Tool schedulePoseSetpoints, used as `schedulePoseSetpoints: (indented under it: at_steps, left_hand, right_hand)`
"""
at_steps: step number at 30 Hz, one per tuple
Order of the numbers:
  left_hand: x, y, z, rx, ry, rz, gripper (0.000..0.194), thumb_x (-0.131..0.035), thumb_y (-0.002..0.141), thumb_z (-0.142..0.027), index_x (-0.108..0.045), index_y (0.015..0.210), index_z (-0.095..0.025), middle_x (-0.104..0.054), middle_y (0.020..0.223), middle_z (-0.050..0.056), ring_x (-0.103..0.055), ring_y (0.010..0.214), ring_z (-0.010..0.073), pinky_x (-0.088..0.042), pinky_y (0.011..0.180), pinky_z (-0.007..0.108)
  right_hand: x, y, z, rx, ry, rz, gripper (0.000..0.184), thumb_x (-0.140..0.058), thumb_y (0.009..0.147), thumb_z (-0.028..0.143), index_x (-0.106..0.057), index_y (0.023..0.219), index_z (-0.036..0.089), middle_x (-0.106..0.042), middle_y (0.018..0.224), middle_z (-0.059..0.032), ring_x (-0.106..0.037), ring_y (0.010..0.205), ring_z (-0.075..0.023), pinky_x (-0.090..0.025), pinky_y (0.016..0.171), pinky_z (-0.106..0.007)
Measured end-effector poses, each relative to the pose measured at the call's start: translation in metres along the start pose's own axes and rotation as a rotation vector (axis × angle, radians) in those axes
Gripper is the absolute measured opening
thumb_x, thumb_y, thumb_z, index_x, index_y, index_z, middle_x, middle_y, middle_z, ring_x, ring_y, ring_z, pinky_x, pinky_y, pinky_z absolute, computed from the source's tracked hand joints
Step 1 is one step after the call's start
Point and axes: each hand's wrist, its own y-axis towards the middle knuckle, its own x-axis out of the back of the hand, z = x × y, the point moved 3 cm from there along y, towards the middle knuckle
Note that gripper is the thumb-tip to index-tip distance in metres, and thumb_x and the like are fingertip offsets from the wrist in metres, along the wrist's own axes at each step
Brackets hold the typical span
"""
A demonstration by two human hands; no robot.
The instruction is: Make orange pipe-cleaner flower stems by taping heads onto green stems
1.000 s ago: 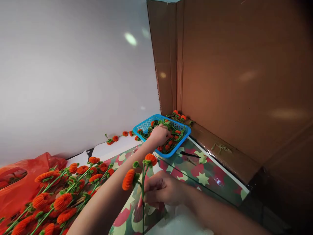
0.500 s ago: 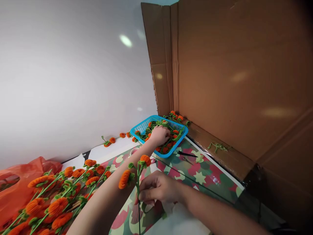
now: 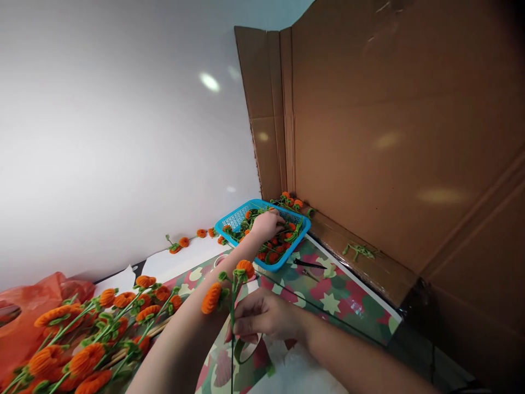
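Observation:
My right hand (image 3: 266,317) pinches the green stem of a flower stalk (image 3: 233,293) with two orange fuzzy blooms, held upright in front of me. Just below those fingers shows a green ring-shaped band (image 3: 248,353), perhaps a roll of tape; I cannot tell whether the hand holds it. Stretched forward, my left hand (image 3: 266,225) is inside a blue plastic basket (image 3: 283,264) of orange flowers (image 3: 273,257) and green stems. Its fingers are bent down among them, and what they grip is hidden.
Many orange flower stalks (image 3: 86,358) lie at the lower left beside a red plastic bag (image 3: 45,306). Tweezers-like black tool (image 3: 309,264) and green scraps (image 3: 361,250) lie right of the basket. Cardboard (image 3: 369,137) stands at the right, a white wall (image 3: 123,137) at the left.
My view has shifted slightly. My left hand stays in the basket, its fingers moved a little among the flowers. The right hand still holds the flower stalk; more of the green ring shows below it.

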Motion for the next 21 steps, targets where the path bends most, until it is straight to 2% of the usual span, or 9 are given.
schedulePoseSetpoints:
  at_steps: [5,11,16,21]
  left_hand:
    - [0.017,-0.006,0.018,0.095,-0.250,-0.127,0.014,-0.068,0.068,-0.035,-0.074,0.070,-0.022,-0.067,0.069,0.004,-0.057,0.066,0.0186,-0.041,0.063,0.028]
    - [0.043,-0.025,0.024,0.249,-0.603,-0.333,0.023,-0.076,0.055,-0.039,-0.070,0.060,-0.017,-0.060,0.054,0.001,-0.050,0.053,0.0139,-0.036,0.052,0.027]
    - [0.074,-0.058,0.027,0.330,-0.926,-0.448,0.034,-0.074,0.057,-0.045,-0.071,0.076,-0.016,-0.060,0.058,-0.001,-0.046,0.049,0.0085,-0.037,0.051,0.024]
    - [0.090,-0.112,0.031,0.373,-1.172,-0.433,0.042,-0.078,0.052,-0.042,-0.070,0.083,-0.015,-0.063,0.068,0.002,-0.053,0.056,0.0080,-0.042,0.056,0.023]
  right_hand:
    - [0.003,0.000,0.003,0.049,-0.060,-0.018,0.033,-0.070,0.070,0.045,-0.068,0.070,0.012,-0.047,0.048,0.0050,-0.040,0.045,-0.0050,-0.030,0.044,-0.020]
    - [0.015,0.000,0.003,0.115,-0.112,-0.124,0.030,-0.069,0.073,0.041,-0.065,0.064,0.013,-0.044,0.045,0.0054,-0.035,0.041,-0.0051,-0.025,0.043,-0.021]
    - [0.031,-0.002,0.005,0.191,-0.077,-0.242,0.026,-0.069,0.073,0.039,-0.066,0.071,0.013,-0.042,0.046,0.0057,-0.033,0.043,-0.0053,-0.022,0.045,-0.022]
    - [0.035,-0.002,0.023,0.212,-0.080,-0.338,0.025,-0.070,0.073,0.038,-0.064,0.069,0.014,-0.039,0.046,0.0061,-0.030,0.043,-0.0050,-0.019,0.045,-0.022]
